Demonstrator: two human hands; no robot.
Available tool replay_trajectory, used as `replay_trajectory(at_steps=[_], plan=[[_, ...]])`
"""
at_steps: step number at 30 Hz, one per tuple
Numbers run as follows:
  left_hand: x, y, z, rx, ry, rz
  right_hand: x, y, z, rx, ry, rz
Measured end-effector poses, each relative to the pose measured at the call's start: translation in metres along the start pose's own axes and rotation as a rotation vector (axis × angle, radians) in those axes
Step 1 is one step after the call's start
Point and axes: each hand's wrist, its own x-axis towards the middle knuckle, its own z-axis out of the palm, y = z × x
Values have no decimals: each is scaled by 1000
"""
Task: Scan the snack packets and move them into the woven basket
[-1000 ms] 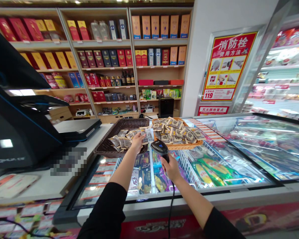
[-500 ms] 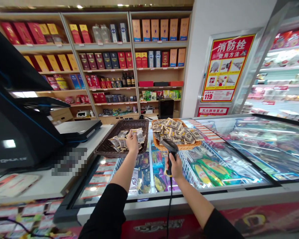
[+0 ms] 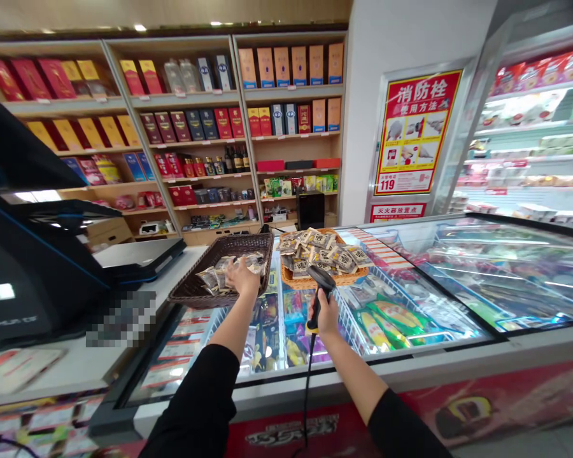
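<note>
Left hand (image 3: 242, 275) at centre frame, over the near right corner of the dark basket (image 3: 191, 294), fingers closed on a small snack packet (image 3: 254, 261); packet sits low, touching or just above the other packets (image 3: 210, 278) heaped in that basket. Cannot tell whether it rests on the heap. Right hand (image 3: 325, 313) just right of centre, clenched round the handle of the scanner (image 3: 321, 278), head aimed up and away toward the tan basket (image 3: 325, 277); cable (image 3: 307, 381) hanging down to lower frame.

Step in hand, judged: scanned packet going down into the dark basket. Next move probably calls for letting go of the packet, then reaching across to the tan basket for a fresh one from its pile (image 3: 321, 249) and bringing its barcode before the scanner head.

Both baskets on the glass lid of the freezer (image 3: 410, 356), frozen goods visible beneath. Register (image 3: 38, 267) on the bench (image 3: 76, 362) at left frame, well apart. Shelves of boxed goods (image 3: 195, 121) across upper frame; red poster (image 3: 413, 130) upper right. Nothing between hands and baskets; only the cable trailing over the freezer edge could snag.
</note>
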Motion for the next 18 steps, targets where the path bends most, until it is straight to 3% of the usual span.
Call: replay_trajectory(at_steps=[3,7,9,12,18], plan=[[-7,18,2,-3,-88,285,5,-5,-1,29,41,-29],[-18,52,30,-185,-400,527,23,-17,-10,27,124,-60],[-26,71,50,-239,-543,569,33,-22,-20,6,149,-60],[-38,93,80,-250,-659,598,45,-27,-37,-34,157,-62],[-41,103,111,-309,-697,556,45,-31,-57,-120,116,-107]])
